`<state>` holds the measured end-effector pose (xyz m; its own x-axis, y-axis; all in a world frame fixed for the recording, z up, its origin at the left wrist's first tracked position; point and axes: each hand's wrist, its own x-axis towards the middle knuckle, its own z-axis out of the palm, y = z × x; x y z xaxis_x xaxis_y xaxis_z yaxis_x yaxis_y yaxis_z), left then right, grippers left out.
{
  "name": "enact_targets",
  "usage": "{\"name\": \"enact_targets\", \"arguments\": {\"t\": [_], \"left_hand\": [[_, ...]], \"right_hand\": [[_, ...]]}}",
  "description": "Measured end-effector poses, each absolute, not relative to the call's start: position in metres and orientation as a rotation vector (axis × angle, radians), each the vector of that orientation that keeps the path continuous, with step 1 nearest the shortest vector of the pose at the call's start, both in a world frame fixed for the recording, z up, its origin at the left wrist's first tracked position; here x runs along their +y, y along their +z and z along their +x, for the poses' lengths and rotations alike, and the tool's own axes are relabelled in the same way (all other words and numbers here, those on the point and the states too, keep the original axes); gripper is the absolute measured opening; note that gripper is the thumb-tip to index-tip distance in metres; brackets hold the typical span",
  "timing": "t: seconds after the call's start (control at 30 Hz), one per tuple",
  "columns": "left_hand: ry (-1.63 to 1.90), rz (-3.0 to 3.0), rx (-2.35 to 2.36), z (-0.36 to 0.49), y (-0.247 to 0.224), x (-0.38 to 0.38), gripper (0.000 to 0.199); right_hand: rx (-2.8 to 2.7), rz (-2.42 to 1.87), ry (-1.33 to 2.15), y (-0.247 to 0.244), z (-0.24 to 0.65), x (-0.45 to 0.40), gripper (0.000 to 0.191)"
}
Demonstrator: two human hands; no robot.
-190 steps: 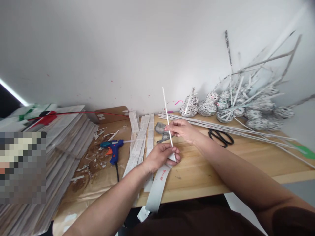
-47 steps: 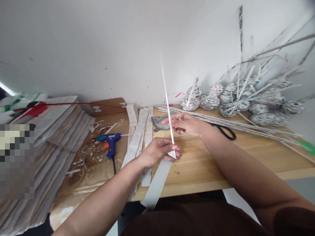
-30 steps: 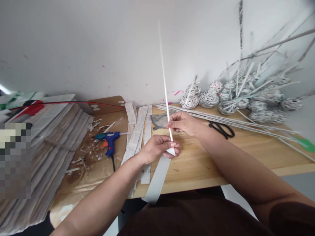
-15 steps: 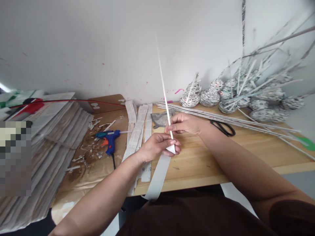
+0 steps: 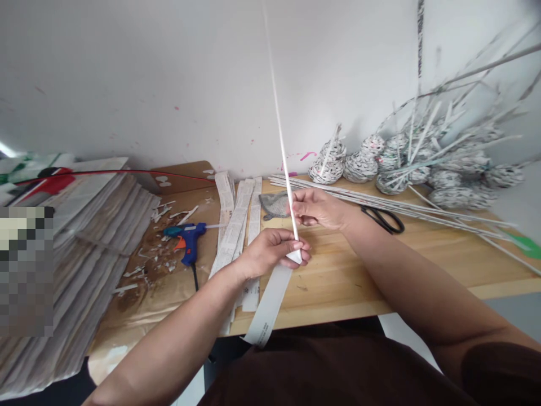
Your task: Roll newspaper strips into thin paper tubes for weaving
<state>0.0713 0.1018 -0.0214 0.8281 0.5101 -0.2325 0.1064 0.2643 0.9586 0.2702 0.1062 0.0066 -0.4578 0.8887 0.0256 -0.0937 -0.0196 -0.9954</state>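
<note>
Paper stick (image 5: pixel 279 129) above the wooden table (image 5: pixel 338 276), almost upright.
From here I see the left hand (image 5: pixel 270 252) pinching its lower end, where the paper strip (image 5: pixel 273 304) hangs; the right hand (image 5: pixel 318 209) curls fingers beside it, perhaps pinching, I cannot tell.

A pale grey wall (image 5: pixel 169 67) with scattered pink marks (image 5: pixel 308 156) rises behind a light wooden surface (image 5: pixel 338 287). A bright white strip (image 5: pixel 6 150) shows at the far left edge.

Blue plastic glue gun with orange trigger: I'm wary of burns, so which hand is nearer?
Left. The left hand is to the right of the glue gun, across flat white printed paper strips; the right hand is farther right, at the thin white paper tube.
</note>
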Motion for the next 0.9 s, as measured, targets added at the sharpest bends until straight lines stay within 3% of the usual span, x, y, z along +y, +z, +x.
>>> {"name": "enact_targets", "arguments": {"t": [0.7,0.9], "left_hand": [[0.308,1.29,0.533,0.071,-0.018,0.102,0.032],[0.334,1.317,0.526,0.07,-0.018,0.103,0.033]], "right_hand": [[-1.472,-0.869,1.586,0.006,0.265,0.105,0.026],[-1.434,-0.998,1.212,-0.002,0.258,0.11,0.044]]}}
